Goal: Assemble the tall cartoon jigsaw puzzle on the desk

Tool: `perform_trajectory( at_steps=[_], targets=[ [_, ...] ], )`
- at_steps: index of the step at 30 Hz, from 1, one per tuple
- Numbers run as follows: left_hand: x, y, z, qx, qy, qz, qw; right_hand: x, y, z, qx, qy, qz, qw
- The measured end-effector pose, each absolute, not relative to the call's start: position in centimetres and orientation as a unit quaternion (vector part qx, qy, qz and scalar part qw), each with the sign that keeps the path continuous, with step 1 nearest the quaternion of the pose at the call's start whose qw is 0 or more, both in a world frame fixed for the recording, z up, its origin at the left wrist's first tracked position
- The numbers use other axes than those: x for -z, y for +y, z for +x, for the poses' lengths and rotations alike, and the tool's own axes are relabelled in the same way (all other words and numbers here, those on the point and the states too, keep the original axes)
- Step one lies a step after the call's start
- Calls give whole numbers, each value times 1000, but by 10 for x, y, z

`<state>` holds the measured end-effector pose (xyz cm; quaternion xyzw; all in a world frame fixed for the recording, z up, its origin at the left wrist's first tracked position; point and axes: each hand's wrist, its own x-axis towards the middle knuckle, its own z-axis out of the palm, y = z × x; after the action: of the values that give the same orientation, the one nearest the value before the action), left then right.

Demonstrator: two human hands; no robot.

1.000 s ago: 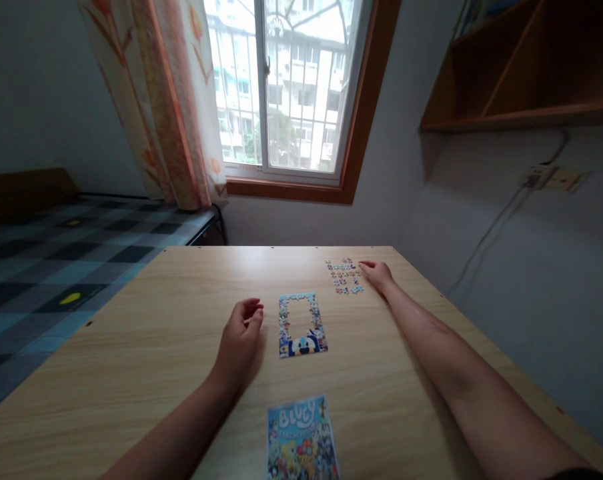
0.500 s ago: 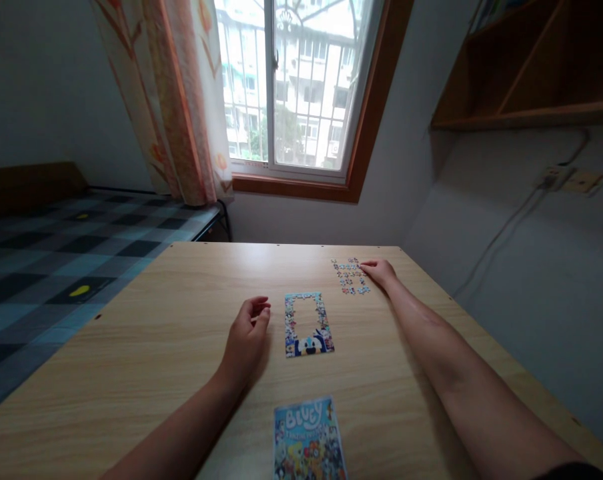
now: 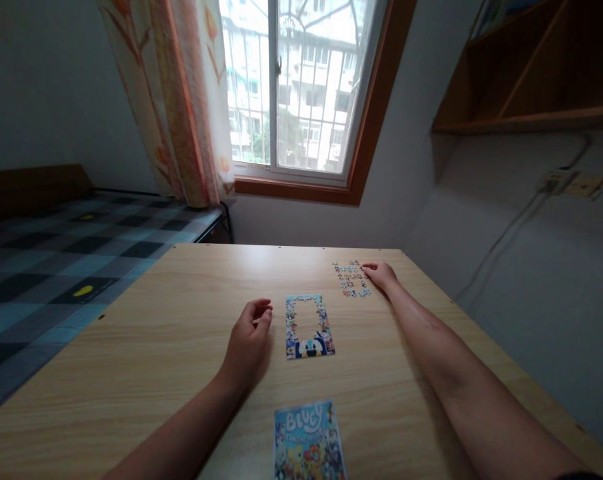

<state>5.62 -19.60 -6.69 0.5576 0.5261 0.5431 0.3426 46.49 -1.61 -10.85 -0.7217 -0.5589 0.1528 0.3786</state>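
My right hand [image 3: 380, 274] reaches to the far right of the table, fingers pinched together on a small jigsaw piece [image 3: 363, 268] at the edge of the loose pieces. Those loose jigsaw pieces [image 3: 347, 277] lie in rough rows just left of it. My left hand [image 3: 251, 330] rests on the table, holding nothing, its fingers loosely curled and apart. Just right of it lies a partly assembled jigsaw [image 3: 314, 345], a border around a bare middle, with a blue dog's face along its near edge. Nearer to me lies a flat Bluey picture box or card [image 3: 309, 440], cut off by the frame.
A pale wooden table [image 3: 181, 340] carries everything. At left is a bed with a checked cover [image 3: 41, 253]. Behind the table are a curtain [image 3: 186, 120] and a barred window [image 3: 309, 100]. A wall shelf [image 3: 526, 123] and a socket with a cord [image 3: 556, 181] are at right.
The view has shifted slightly. My right hand stays at the loose pieces, its fingertips barely moved. My left hand keeps its place and pose.
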Motion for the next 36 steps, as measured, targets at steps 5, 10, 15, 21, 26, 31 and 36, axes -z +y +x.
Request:
perform_trajectory(
  at_steps=[5, 10, 15, 21, 26, 31, 36],
  targets=[
    [66, -197, 56, -541, 527, 559, 342, 110, -16, 465, -178, -548, -706, 412],
    [67, -197, 57, -543, 526, 559, 341, 110, -20, 462, -213, -536, -669, 468],
    [68, -196, 57, -540, 527, 560, 341, 105, -27, 462, -241, -510, -618, 548],
    [66, -197, 58, -535, 531, 568, 331, 96, -50, 456, -242, -438, -580, 643],
    [64, -200, 59, -515, 527, 596, 318, 96, -96, 435, -256, -401, -566, 674],
    [62, -206, 62, -492, 507, 663, 249, 96, -164, 391, -312, -397, -552, 664],
    [59, -217, 70, -466, 434, 758, 141, 89, -221, 327, -418, -427, -502, 625]
  ],
)
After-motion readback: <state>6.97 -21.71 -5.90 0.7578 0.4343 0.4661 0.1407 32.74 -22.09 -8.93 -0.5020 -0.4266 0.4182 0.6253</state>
